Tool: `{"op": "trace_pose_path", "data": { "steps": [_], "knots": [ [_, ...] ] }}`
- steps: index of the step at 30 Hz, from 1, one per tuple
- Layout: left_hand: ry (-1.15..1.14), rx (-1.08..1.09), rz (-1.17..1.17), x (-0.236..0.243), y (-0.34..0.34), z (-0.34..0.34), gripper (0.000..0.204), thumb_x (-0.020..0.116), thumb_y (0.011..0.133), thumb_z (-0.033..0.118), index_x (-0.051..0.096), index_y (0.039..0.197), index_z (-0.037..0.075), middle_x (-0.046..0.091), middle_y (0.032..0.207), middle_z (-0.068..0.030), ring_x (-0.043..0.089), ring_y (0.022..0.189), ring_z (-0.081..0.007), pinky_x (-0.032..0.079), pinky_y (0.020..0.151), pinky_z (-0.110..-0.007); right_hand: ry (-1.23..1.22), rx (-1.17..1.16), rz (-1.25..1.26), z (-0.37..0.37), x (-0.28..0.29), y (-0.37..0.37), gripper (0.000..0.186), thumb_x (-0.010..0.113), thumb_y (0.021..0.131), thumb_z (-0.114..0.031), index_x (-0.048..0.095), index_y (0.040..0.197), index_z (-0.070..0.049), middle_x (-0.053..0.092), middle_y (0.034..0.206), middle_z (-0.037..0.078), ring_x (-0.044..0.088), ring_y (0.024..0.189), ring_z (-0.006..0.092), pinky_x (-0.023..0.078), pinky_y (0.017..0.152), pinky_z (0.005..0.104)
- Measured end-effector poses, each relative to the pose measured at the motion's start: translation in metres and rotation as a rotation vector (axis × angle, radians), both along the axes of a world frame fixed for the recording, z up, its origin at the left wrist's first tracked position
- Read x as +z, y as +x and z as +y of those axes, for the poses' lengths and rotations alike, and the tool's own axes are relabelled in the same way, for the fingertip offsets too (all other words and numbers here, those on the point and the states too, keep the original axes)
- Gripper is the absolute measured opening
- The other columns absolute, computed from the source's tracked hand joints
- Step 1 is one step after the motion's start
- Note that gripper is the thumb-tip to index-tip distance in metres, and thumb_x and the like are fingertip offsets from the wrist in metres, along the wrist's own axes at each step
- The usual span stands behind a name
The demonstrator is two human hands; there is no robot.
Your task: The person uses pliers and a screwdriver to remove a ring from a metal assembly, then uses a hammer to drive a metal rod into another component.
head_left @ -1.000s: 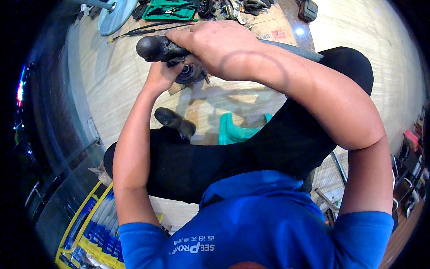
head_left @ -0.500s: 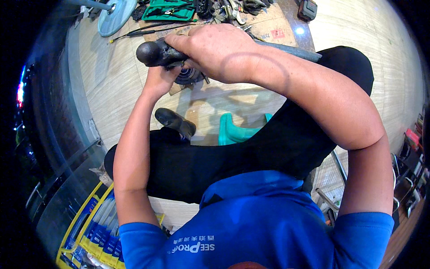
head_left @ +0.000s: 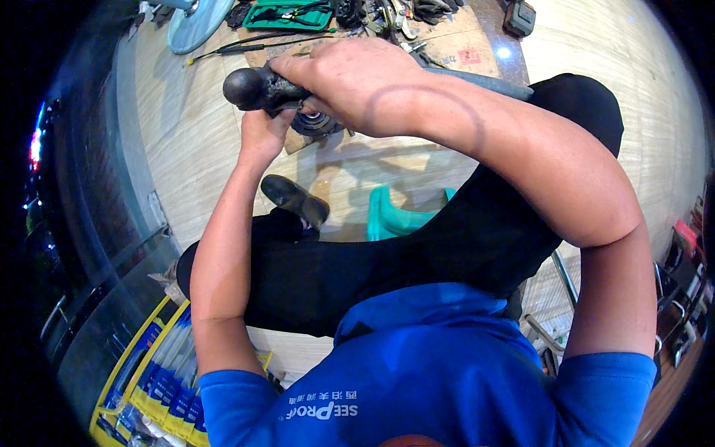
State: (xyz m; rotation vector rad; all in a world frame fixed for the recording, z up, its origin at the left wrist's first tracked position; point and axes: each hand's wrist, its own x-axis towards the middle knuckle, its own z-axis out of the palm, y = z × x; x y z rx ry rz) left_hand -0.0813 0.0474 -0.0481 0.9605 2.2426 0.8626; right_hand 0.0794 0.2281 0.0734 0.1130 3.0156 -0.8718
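Note:
Up front, slightly left of the middle, both my hands are on a black, worn-looking part with a rounded knob end; its exact kind I cannot make out. My right hand is closed around it from the right, thumb along its top. Below the knob, my left hand grips its underside, fingers partly hidden. Just beneath the hands a dark, round, ringed part shows. A grey tube runs from behind my right wrist towards my right knee; whether it joins the black part is hidden.
Beyond my hands, a green tool tray, cables and several metal tools lie on cardboard. A dark box-like device sits far right. A green plastic stool is between my legs; a yellow rack stands near left.
The view has shifted slightly, so the floor things sit a little lower and further right. Both hands keep their hold on the black part, with only a slight shift.

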Motion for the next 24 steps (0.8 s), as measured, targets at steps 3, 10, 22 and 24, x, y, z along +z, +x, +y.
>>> {"op": "trace_pose_path", "data": {
  "steps": [3,10,22,24],
  "knots": [
    [-0.052,0.003,0.046,0.004,0.002,0.000,0.024,0.068,0.086,0.015,0.063,0.106,0.001,0.070,0.101,-0.0089,0.064,0.096,-0.0204,0.048,0.086,-0.037,-0.026,0.010,-0.002,-0.002,0.000,-0.005,0.042,0.066,0.084,-0.017,0.053,0.124,-0.013,0.067,0.093,0.017,0.065,0.091,0.0376,0.051,0.075,0.0482],
    [0.043,0.030,-0.004,0.013,0.019,0.003,0.020,0.067,0.084,0.012,0.063,0.101,0.002,0.069,0.095,-0.0101,0.064,0.090,-0.0212,0.048,0.082,-0.037,-0.020,-0.007,0.069,-0.006,-0.008,-0.006,0.039,0.066,0.084,-0.016,0.054,0.121,-0.012,0.067,0.093,0.017,0.065,0.090,0.0377,0.051,0.074,0.0484],
    [-0.017,-0.018,0.081,0.010,0.011,0.000,0.031,0.070,0.084,0.020,0.062,0.108,0.002,0.069,0.104,-0.0131,0.065,0.102,-0.0265,0.048,0.088,-0.038,0.029,0.017,0.063,-0.007,0.001,-0.004,0.027,0.062,0.082,-0.012,0.060,0.109,-0.006,0.069,0.088,0.017,0.068,0.088,0.0353,0.054,0.069,0.0460],
    [-0.013,0.000,0.070,0.007,0.009,-0.002,0.031,0.071,0.084,0.020,0.062,0.108,0.003,0.070,0.104,-0.0128,0.065,0.101,-0.0262,0.048,0.088,-0.038,0.032,0.018,0.040,-0.007,0.003,-0.004,0.027,0.061,0.083,-0.012,0.060,0.109,-0.006,0.069,0.088,0.016,0.068,0.087,0.0352,0.054,0.069,0.0459]
  ]
}}
